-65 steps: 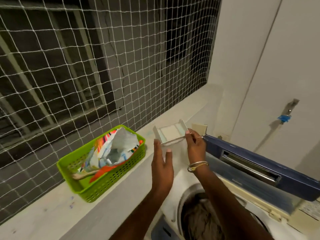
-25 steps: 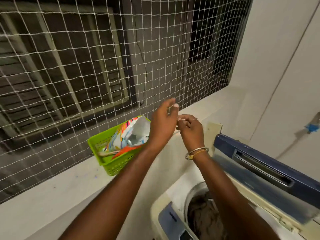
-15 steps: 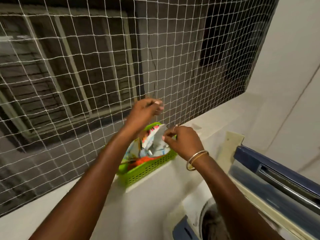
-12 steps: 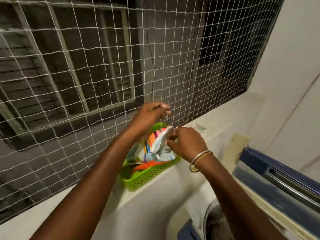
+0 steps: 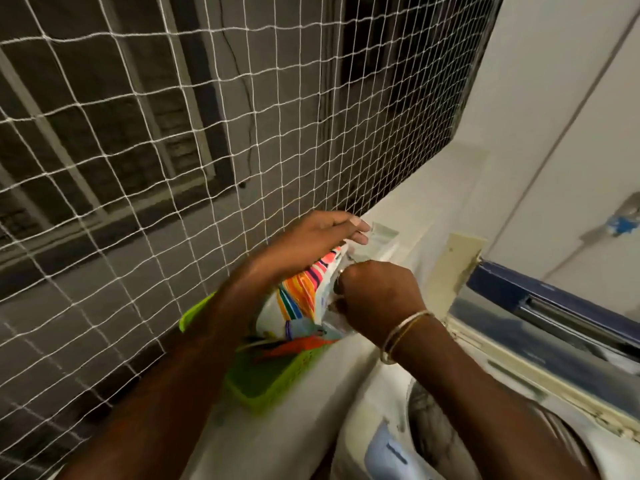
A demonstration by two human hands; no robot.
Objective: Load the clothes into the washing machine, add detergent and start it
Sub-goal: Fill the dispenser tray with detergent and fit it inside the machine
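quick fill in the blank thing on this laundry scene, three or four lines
1. The striped packet stands in a ___ basket.
2. The bangles sit on the ___ wrist.
3. A white ___ stretches across the window.
4. The left hand and the right hand both hold the striped ___.

Missing words: green; right; net; packet.

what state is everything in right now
detergent packet, upright in the green basket
left hand, grips the detergent packet
right hand, pinches the detergent packet
washing machine lid, raised open
drum, loaded with clothes
detergent tray, lying on the ledge
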